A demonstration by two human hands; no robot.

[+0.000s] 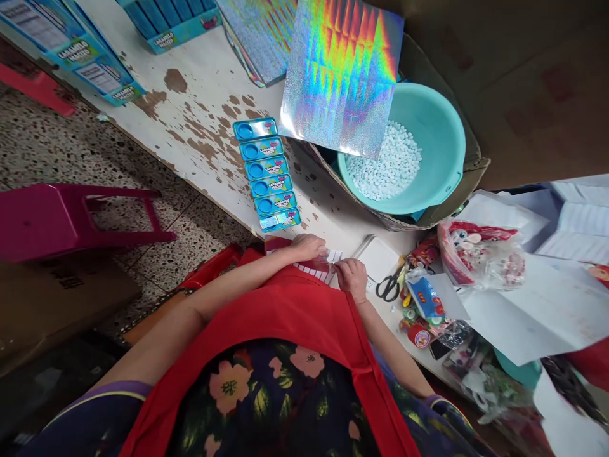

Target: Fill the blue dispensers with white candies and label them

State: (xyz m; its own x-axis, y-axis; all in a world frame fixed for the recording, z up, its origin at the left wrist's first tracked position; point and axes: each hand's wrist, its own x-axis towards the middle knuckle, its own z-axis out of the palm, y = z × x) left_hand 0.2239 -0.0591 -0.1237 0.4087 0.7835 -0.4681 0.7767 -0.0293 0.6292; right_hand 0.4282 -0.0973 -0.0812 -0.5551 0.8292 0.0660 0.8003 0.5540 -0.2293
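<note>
Low in front of my red apron, my left hand [308, 245] has its fingers bent down over a sheet [311, 273] with rows of white rectangles, perhaps labels. Across from it my right hand [352, 278] pinches a small shiny strip [334, 256] at the sheet's edge. The fingers partly hide both. Just beyond lies a column of several flat blue candy packs [270, 186] printed "Caramelo Macizo". The nearest pack [291, 218] has a silvery sticker across it. A stack of white cards [378, 257] sits beside my right hand.
A turquoise basin [445, 143] with white candies [390, 165] stands in a cardboard box, partly covered by a holographic sheet [340, 70]. Scissors [389, 289], tape and bags crowd the right. Blue display boxes [171, 32] are at the back left; a magenta stool [42, 219] stands left.
</note>
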